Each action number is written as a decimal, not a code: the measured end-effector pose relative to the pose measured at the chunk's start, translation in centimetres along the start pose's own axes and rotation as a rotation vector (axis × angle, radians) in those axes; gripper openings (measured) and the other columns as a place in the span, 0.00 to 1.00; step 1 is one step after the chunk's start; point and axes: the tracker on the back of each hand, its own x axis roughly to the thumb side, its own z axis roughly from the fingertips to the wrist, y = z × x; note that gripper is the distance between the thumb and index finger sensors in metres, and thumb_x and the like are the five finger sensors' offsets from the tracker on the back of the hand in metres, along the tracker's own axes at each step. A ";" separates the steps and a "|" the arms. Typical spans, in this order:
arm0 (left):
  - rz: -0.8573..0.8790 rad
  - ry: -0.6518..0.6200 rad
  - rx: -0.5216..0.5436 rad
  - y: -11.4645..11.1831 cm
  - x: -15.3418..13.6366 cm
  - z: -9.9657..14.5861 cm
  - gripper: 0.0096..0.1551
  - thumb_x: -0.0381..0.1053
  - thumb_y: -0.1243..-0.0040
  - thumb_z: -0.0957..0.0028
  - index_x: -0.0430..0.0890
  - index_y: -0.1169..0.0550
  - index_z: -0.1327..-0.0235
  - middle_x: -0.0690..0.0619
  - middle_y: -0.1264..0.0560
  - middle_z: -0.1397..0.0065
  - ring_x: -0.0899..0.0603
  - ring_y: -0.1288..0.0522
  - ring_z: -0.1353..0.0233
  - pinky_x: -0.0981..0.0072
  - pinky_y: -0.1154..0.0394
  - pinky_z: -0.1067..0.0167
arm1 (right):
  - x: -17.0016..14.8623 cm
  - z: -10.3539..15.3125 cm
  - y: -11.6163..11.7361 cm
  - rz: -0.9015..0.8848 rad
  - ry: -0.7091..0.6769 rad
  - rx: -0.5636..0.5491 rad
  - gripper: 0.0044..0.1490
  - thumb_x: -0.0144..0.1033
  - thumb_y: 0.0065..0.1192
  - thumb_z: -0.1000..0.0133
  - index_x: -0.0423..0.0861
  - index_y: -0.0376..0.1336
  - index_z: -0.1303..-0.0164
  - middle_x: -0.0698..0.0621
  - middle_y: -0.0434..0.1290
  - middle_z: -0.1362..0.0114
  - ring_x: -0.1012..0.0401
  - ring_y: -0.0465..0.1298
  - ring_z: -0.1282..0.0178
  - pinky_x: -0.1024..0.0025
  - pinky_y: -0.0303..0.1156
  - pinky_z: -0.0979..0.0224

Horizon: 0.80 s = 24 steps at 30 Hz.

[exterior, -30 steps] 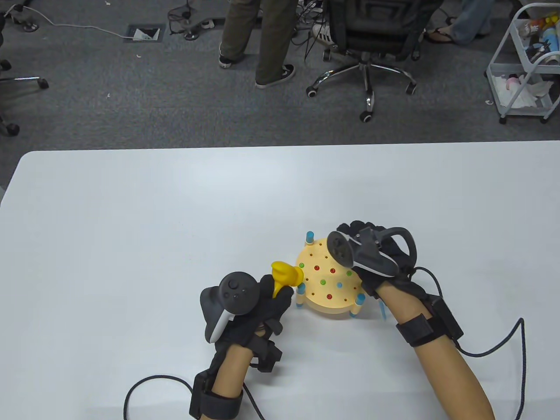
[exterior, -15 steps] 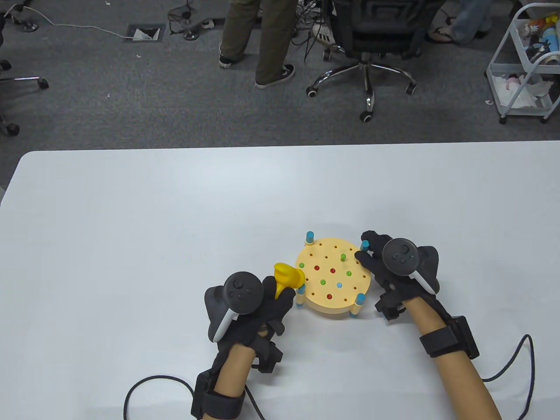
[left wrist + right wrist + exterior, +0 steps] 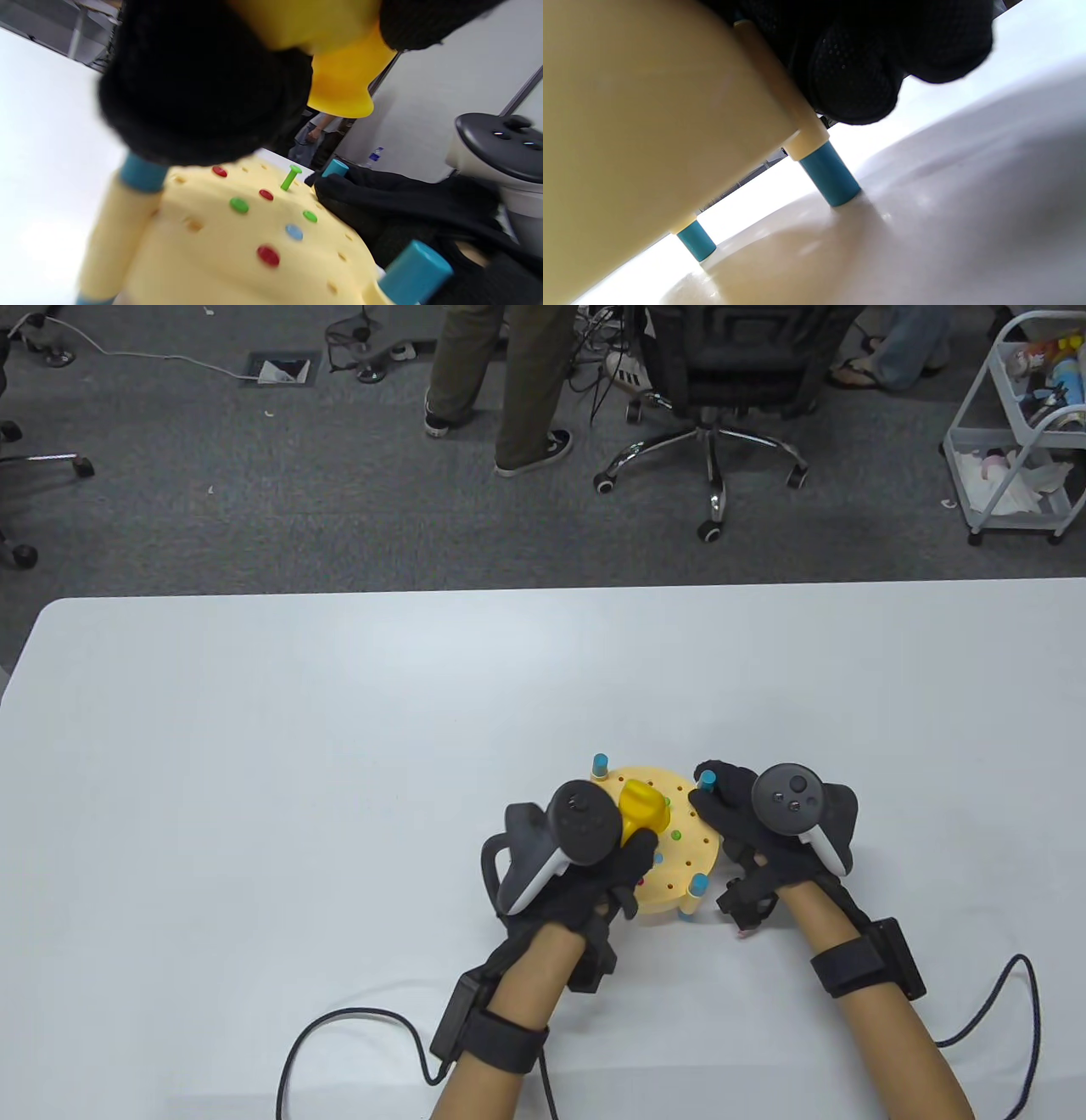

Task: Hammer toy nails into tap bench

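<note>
The round pale-yellow tap bench (image 3: 679, 861) stands on blue-tipped legs near the table's front. My left hand (image 3: 635, 855) grips a yellow toy hammer (image 3: 640, 810) and holds its head over the bench top. In the left wrist view the hammer head (image 3: 343, 84) hangs above a green nail (image 3: 290, 177) that stands proud and tilted. Other red, green and blue nails sit flush in the bench (image 3: 237, 258). My right hand (image 3: 719, 802) grips the bench's right edge beside a blue post (image 3: 707, 778). In the right wrist view its fingers (image 3: 857, 76) press the bench wall (image 3: 628, 127).
The white table (image 3: 254, 772) ends just behind the bench's far side, with grey floor beyond. An office chair (image 3: 721, 381), a standing person's legs (image 3: 501, 381) and a white cart (image 3: 1014, 432) are past it. Glove cables (image 3: 356, 1027) trail on the table by my forearms.
My left hand has moved right with the hammer, from left of the bench to over its top. My right hand came off the bench top and now holds its right edge.
</note>
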 end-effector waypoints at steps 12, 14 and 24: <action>-0.344 0.174 -0.073 -2.7 4.0 -4.8 0.39 0.66 0.47 0.59 0.39 0.21 0.48 0.41 0.14 0.67 0.42 0.14 0.79 0.64 0.22 0.86 | 0.2 -0.1 0.0 0.020 -0.002 0.016 0.38 0.54 0.52 0.51 0.46 0.63 0.33 0.42 0.75 0.36 0.56 0.80 0.49 0.62 0.77 0.47; -0.266 0.151 0.058 -2.0 4.6 -4.2 0.39 0.66 0.46 0.59 0.39 0.22 0.47 0.41 0.14 0.66 0.42 0.14 0.79 0.64 0.22 0.85 | 0.2 -0.1 0.0 0.025 -0.002 0.017 0.39 0.54 0.52 0.51 0.46 0.63 0.33 0.42 0.75 0.36 0.56 0.80 0.49 0.62 0.77 0.47; -0.278 0.120 0.151 -2.0 5.4 -3.1 0.38 0.64 0.44 0.61 0.37 0.19 0.51 0.39 0.13 0.69 0.40 0.14 0.82 0.62 0.22 0.88 | 0.3 -0.1 0.0 0.031 0.000 0.015 0.39 0.54 0.52 0.50 0.45 0.63 0.32 0.41 0.75 0.37 0.56 0.80 0.50 0.62 0.76 0.47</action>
